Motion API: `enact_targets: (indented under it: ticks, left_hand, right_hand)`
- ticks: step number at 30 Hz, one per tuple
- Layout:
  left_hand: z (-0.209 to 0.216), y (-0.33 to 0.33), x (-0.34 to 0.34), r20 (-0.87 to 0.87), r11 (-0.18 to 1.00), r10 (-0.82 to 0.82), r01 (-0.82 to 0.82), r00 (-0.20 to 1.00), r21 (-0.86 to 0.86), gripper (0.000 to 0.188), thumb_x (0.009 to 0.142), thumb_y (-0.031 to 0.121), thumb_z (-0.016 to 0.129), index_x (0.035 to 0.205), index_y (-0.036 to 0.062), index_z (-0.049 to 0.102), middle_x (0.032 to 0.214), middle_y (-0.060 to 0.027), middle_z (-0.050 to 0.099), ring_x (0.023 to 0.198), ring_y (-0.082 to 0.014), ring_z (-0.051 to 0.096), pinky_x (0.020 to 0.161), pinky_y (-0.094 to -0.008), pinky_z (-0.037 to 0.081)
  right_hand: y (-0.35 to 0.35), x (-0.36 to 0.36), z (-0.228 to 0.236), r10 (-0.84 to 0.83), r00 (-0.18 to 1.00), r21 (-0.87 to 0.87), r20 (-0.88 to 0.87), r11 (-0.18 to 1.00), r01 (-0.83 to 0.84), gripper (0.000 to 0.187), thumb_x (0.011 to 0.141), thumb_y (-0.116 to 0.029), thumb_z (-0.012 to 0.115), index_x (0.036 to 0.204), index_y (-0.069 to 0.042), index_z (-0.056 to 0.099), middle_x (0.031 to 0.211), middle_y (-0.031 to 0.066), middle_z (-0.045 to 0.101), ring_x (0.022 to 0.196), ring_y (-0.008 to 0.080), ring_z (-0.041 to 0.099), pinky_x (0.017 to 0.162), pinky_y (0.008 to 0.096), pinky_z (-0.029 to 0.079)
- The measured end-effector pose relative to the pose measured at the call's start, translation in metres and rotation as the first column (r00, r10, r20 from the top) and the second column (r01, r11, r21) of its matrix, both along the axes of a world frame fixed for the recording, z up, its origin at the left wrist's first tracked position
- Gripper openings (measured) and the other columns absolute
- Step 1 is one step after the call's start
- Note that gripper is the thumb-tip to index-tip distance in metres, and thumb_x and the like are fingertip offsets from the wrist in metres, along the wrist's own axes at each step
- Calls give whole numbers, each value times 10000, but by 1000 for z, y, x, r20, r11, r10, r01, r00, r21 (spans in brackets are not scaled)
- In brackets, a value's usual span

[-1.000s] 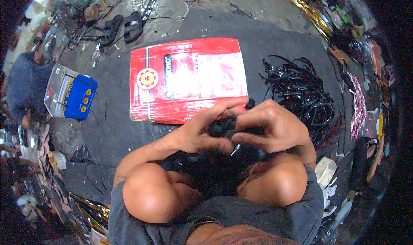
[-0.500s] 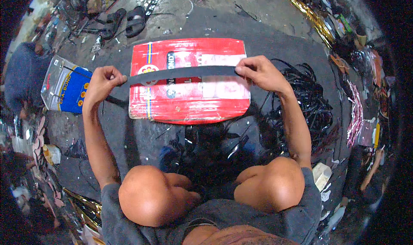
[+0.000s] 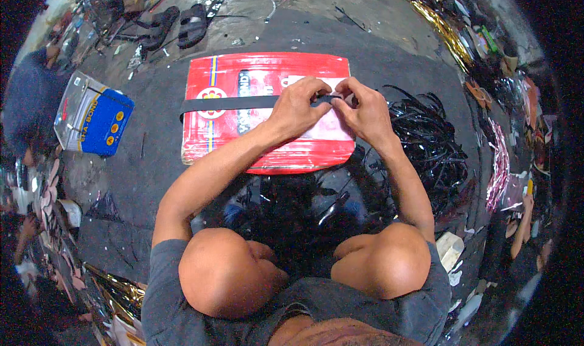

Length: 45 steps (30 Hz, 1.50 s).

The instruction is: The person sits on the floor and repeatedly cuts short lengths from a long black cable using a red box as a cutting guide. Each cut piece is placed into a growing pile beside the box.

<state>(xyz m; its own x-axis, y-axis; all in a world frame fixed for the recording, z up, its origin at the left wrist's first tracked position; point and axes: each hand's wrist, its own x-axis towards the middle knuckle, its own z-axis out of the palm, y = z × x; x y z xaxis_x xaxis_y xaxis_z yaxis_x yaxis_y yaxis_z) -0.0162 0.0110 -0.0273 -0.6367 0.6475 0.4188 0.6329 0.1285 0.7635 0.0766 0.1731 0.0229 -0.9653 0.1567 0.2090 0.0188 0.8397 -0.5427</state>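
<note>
In front of my knees lies a flat red board wrapped in shiny plastic, with white, blue and yellow print. A black strip crosses it from its left edge, where a bit sticks out, toward the right side. Both my hands meet over the board's right part. My left hand is closed, pinching the strip between thumb and fingertips. Close beside it, my right hand also pinches the strip near its right end. The fingers partly hide that end.
A tangled heap of shiny black strips lies right of the board. On the left stands a blue and clear packet. Dark sandals lie at the far left. Pink tinsel and gold tinsel are on the right. Other people sit at both sides.
My left hand has moved right from the strip's left end, across the board to beside my right hand. The strip's left part now lies on the board. The right hand has shifted slightly.
</note>
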Motion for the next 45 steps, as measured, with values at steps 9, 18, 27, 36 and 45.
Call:
enact_targets:
  ticks: [9,18,27,36,45]
  left_hand:
    - [-9,4,4,-181,999,44,-45,983,-3,137,795,115,738,909,43,710,899,-106,645,855,-280,647,743,-390,531]
    - [-6,-2,2,-80,1000,-18,16,997,-18,137,783,121,762,898,52,730,873,-89,647,829,-250,655,732,-368,536]
    - [-12,3,0,-76,999,34,-32,997,36,110,774,112,775,857,51,738,823,-94,656,762,-235,659,697,-358,534]
    - [8,12,-4,15,984,96,-93,995,-154,129,761,158,716,790,37,747,815,-141,674,783,-305,680,724,-406,539]
    - [5,22,0,-10,1000,8,-9,1000,-15,94,772,109,737,795,18,742,765,-125,655,705,-248,657,662,-372,521]
  right_hand:
    - [7,14,-8,114,981,180,-156,980,-85,151,856,-209,708,948,-90,717,942,84,638,802,288,680,698,404,554]
    - [14,20,-15,168,965,69,-202,985,-157,205,807,-119,767,1006,-74,753,952,71,580,743,181,622,650,308,504]
    - [20,14,-34,-15,976,-136,-215,991,-14,215,742,-165,814,939,-92,766,882,72,571,828,210,587,716,330,487]
    - [16,-3,-61,-240,969,-587,-56,793,163,219,717,-109,793,788,-79,588,703,-72,453,656,44,418,570,232,353]
    - [17,12,-65,-271,960,-516,-74,834,196,310,893,-314,725,851,-63,549,710,7,535,686,102,484,607,316,429]
